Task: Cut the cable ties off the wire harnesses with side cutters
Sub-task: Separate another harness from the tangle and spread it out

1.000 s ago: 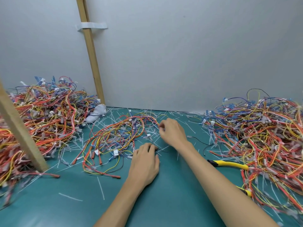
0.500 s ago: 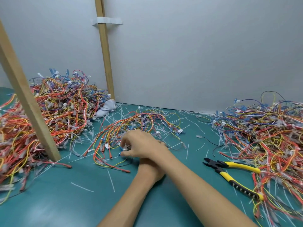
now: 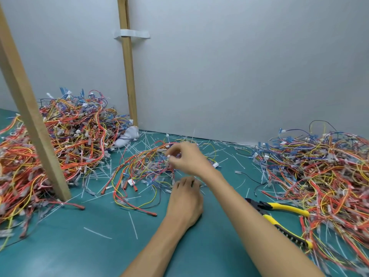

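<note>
A loose wire harness (image 3: 139, 168) of red, yellow and blue wires lies spread on the green mat in the middle. My right hand (image 3: 189, 158) hovers over its far right part, with thumb and fingers pinching a small white piece among the wires. Nearer to me, my left hand (image 3: 185, 198) rests palm down on the mat, its fingertips touching the harness edge. The side cutters (image 3: 279, 213), black jaws and yellow handles, lie untouched on the mat to the right of my right forearm. Several cut white cable ties (image 3: 132, 221) are scattered around.
A big pile of harnesses (image 3: 69, 132) fills the left, another pile (image 3: 319, 168) the right. A slanted wooden post (image 3: 30, 108) stands at front left, an upright post (image 3: 128, 76) against the grey wall. A white cloth (image 3: 127, 136) lies by the left pile.
My right hand has moved from the harness's near middle to its far right part. It no longer covers my left hand, which stays on the mat.
</note>
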